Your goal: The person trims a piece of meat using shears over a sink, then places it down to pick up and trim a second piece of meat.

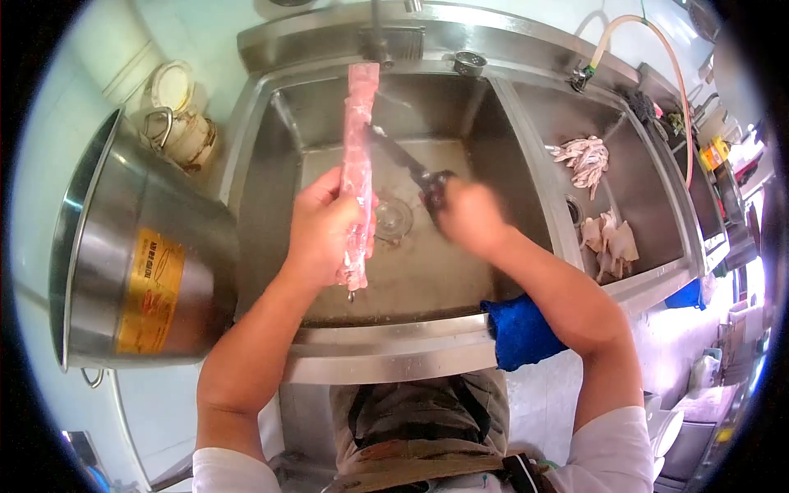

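My left hand [333, 226] is closed around a long, narrow strip of raw pink meat [358, 123], held upright over the large sink basin [501, 197]. The strip's squared end points to the back, and a thin metal tip pokes out at its near end. In my right hand [472, 218], blurred by motion, are dark-handled scissors [407, 163]. Their narrow blades point up and left, with the tip right by the strip's right edge. A small pale bit shows near that tip.
Pale raw poultry pieces lie in two piles, far [585, 163] and near [610, 245], in the right basin. A tall steel pot [156, 197] stands at the left. A blue cloth [526, 333] drapes over the front rim, and a hose [657, 49] curves at the right.
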{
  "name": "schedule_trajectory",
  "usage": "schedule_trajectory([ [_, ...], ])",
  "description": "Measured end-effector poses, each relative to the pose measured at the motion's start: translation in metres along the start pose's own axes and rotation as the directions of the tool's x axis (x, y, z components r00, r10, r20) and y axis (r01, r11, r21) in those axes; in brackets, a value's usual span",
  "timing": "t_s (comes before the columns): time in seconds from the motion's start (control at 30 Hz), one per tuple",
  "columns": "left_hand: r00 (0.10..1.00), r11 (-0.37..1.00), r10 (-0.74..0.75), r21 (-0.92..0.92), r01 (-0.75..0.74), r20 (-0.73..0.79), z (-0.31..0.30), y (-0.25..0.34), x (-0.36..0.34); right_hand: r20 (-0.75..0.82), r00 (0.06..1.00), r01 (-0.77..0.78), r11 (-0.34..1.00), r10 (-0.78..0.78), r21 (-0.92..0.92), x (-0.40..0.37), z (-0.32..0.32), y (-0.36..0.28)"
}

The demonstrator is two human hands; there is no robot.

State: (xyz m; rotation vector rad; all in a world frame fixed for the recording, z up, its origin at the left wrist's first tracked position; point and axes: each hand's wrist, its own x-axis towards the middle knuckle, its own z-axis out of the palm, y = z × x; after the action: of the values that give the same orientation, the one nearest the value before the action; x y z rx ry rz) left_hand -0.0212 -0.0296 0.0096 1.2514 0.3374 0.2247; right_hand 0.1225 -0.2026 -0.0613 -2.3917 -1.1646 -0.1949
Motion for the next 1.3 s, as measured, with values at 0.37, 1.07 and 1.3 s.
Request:
schedule_trajectory([
  [0.37,0.984,0.943,0.166,0.301,-0.141,-0.06,0.004,-0.009,-0.002,-0.026,0.99,0.131,0.975,-0.138,-0.178,-0.002,0.006,0.006],
  [1.07,0.951,0.85,0.292,0.482,-0.212,-0.097,0.022,-0.013,-0.014,-0.031,0.994,0.102,0.986,-0.107,-0.132,0.003,0.001,0.015],
  [1.3,0.962,0.873,0.261,0.446,-0.2,-0.081,0.016,-0.011,-0.01,-0.038,0.992,-0.115,0.989,0.119,0.098,0.007,-0.003,0.015],
])
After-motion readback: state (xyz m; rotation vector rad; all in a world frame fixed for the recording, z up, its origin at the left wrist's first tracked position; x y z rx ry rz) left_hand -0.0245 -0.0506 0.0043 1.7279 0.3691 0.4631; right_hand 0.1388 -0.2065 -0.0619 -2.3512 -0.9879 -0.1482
